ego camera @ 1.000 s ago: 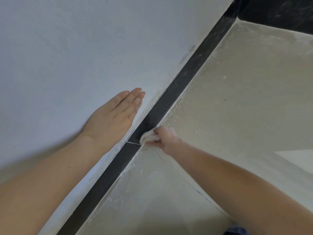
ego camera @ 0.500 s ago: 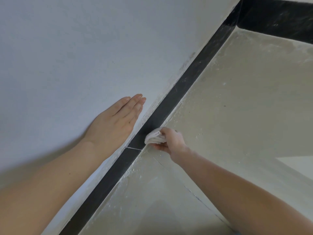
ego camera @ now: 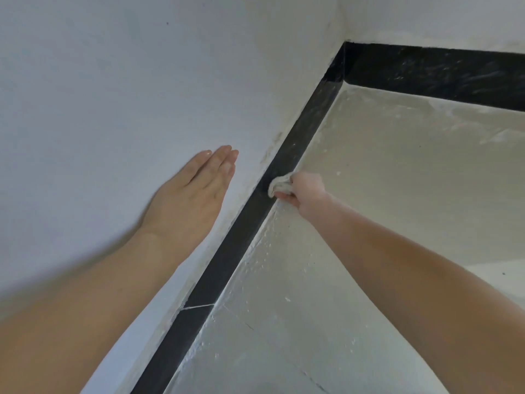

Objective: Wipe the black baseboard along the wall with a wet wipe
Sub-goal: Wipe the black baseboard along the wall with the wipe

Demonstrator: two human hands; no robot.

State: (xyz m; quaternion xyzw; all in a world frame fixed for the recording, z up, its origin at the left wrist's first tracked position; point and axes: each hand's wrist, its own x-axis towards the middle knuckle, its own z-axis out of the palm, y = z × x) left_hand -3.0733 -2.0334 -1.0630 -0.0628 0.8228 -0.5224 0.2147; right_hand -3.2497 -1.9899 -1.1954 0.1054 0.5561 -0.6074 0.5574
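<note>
The black baseboard [ego camera: 235, 245] runs diagonally from the bottom centre up to the room corner, then turns right along the far wall. My right hand [ego camera: 305, 191] grips a crumpled white wet wipe [ego camera: 279, 186] and presses it against the baseboard about halfway along. My left hand [ego camera: 193, 191] lies flat on the white wall [ego camera: 113, 95] with straight fingers, a little left of the wipe. A thin white seam [ego camera: 199, 306] crosses the baseboard below both hands. The far stretch of baseboard [ego camera: 440, 72] shows pale dusty smears.
The pale floor [ego camera: 383, 180] is speckled with white dust along the baseboard's foot. A thin crack line crosses the floor [ego camera: 284, 354] at the lower middle. The two walls meet at the corner [ego camera: 342, 61] at the upper right.
My right hand has slid the wipe up the baseboard away from the white seam, toward the corner. My left hand has shifted up the wall too, and the view now takes in the corner.
</note>
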